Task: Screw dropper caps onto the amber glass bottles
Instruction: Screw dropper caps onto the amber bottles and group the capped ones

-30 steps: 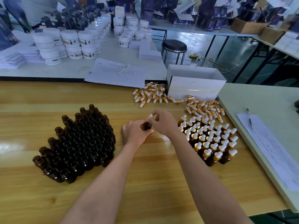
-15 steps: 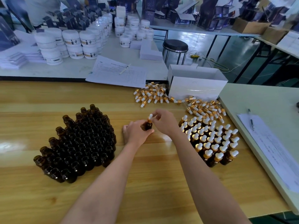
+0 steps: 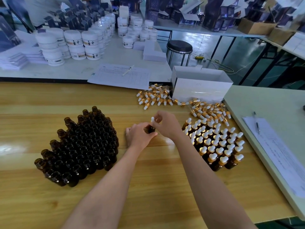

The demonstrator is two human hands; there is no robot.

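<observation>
My left hand (image 3: 139, 135) grips an amber glass bottle (image 3: 150, 129) upright on the wooden table (image 3: 156, 187). My right hand (image 3: 166, 123) pinches a white-bulbed dropper cap (image 3: 152, 120) on top of that bottle. A block of several uncapped amber bottles (image 3: 82, 146) stands to the left. Capped bottles (image 3: 216, 142) with gold collars stand in a group to the right. Loose dropper caps (image 3: 154, 96) lie in a heap at the back, and more loose caps (image 3: 209, 111) lie behind the capped group.
A white open box (image 3: 199, 86) sits behind the loose caps. A printed sheet with a pen (image 3: 120, 76) lies at the back. A grey table (image 3: 272, 121) with papers and a pen (image 3: 256, 123) adjoins on the right. White jars (image 3: 74, 43) crowd the far table.
The view has shifted slightly. My right hand's fingers have turned on the cap, and more of the white bulb shows above the bottle; my left hand keeps holding the bottle.
</observation>
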